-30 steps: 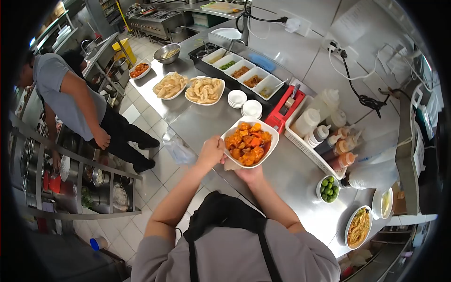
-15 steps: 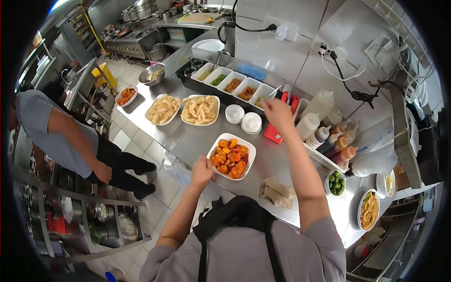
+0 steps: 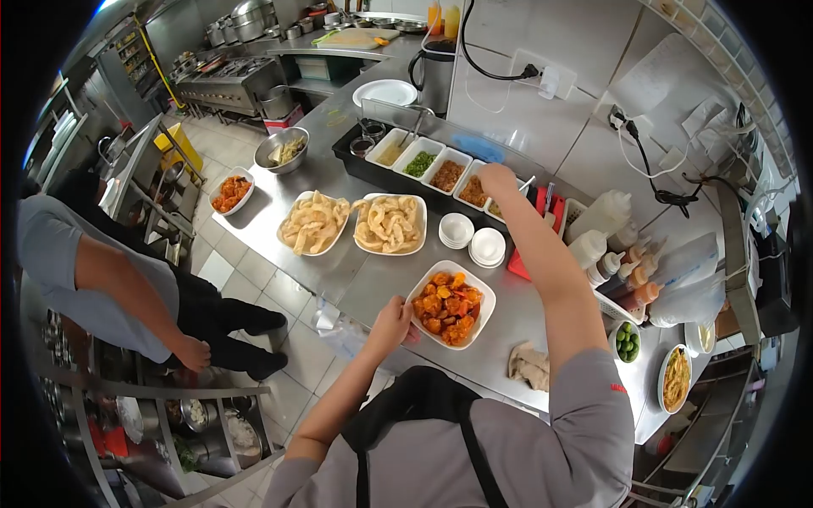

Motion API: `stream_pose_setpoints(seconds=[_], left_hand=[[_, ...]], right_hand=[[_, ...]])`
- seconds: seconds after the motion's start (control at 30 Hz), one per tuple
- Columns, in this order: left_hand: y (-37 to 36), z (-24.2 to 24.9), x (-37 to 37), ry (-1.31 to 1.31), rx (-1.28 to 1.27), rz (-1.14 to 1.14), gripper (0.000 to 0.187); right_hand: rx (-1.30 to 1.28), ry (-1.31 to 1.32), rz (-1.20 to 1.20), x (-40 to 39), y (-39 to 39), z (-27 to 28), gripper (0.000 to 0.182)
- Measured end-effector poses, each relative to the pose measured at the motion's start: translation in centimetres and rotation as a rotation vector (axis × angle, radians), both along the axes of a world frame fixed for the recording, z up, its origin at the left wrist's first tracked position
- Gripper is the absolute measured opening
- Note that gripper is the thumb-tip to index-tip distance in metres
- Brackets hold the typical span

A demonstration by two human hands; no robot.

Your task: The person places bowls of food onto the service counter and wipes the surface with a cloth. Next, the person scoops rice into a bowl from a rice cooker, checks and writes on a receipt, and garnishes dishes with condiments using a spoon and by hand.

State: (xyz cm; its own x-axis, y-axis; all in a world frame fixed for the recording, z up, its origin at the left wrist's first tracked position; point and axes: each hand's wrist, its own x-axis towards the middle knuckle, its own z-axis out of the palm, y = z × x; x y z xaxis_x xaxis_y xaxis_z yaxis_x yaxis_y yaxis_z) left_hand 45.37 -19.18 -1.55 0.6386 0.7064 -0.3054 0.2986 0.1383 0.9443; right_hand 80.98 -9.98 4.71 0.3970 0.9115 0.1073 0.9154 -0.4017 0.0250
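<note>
A white square dish (image 3: 485,320) of orange, saucy pieces rests on the steel counter. My left hand (image 3: 392,327) is at its left edge, fingers pressed together; what they grip, if anything, is hidden. My right hand (image 3: 499,181) reaches over the topping containers, above the one with brown bits (image 3: 472,193); its fingertips are hard to make out. Beside it in the black rack sit another brown topping (image 3: 447,175), chopped greens (image 3: 419,163) and a pale yellow topping (image 3: 391,151). Stacks of small white bowls (image 3: 487,246) stand behind the dish.
Two dishes of pale puffed crackers (image 3: 390,224) stand left of the bowls. A cloth (image 3: 529,366), sauce bottles (image 3: 589,250), a bowl of green fruit (image 3: 625,342) and a noodle dish (image 3: 676,380) are on the right. Another person (image 3: 110,279) stands at far left.
My right hand has moved left along the rack, from the container at its right end to the brown topping. The view has shifted; my left hand stays beside the dish.
</note>
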Motion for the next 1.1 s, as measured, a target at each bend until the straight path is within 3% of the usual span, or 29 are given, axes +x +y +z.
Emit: stream_pose_setpoints(seconds=[0.2,0.37,0.6,0.7,0.77,0.83,0.93,1.1], left_hand=[[1.2,-0.8,0.4,-0.032,0.002,-0.067,0.027],[2.2,-1.1,0.3,-0.053,-0.067,-0.153,0.034],[3.7,-0.5,-0.8,0.028,-0.208,-0.321,0.05],[3.6,-0.2,-1.1,0.054,-0.244,-0.355,0.049],[3.3,0.1,-1.0,0.04,-0.227,-0.362,0.048],[3.3,0.0,-0.7,0.014,-0.217,-0.364,0.047],[3.2,-0.4,-0.5,-0.028,-0.242,-0.342,0.042],[2.8,-0.1,-0.1,-0.093,-0.271,-0.294,0.035]], right_hand=[[0.008,0.142,-0.115,-0.1,-2.3,1.1,0.02],[0.168,0.21,-0.164,1.3,-4.0,0.3,0.017],[0.375,0.626,-0.094,-1.4,-11.5,2.9,0.016],[0.374,0.534,0.077,-7.1,-16.9,5.2,0.014],[0.31,0.581,0.106,-10.3,-19.7,4.4,0.014],[0.327,0.432,0.307,-13.0,-21.8,3.5,0.016],[0.351,0.399,0.171,-16.2,-22.8,4.3,0.018],[0.47,0.094,0.294,-17.7,-23.0,2.5,0.032]])
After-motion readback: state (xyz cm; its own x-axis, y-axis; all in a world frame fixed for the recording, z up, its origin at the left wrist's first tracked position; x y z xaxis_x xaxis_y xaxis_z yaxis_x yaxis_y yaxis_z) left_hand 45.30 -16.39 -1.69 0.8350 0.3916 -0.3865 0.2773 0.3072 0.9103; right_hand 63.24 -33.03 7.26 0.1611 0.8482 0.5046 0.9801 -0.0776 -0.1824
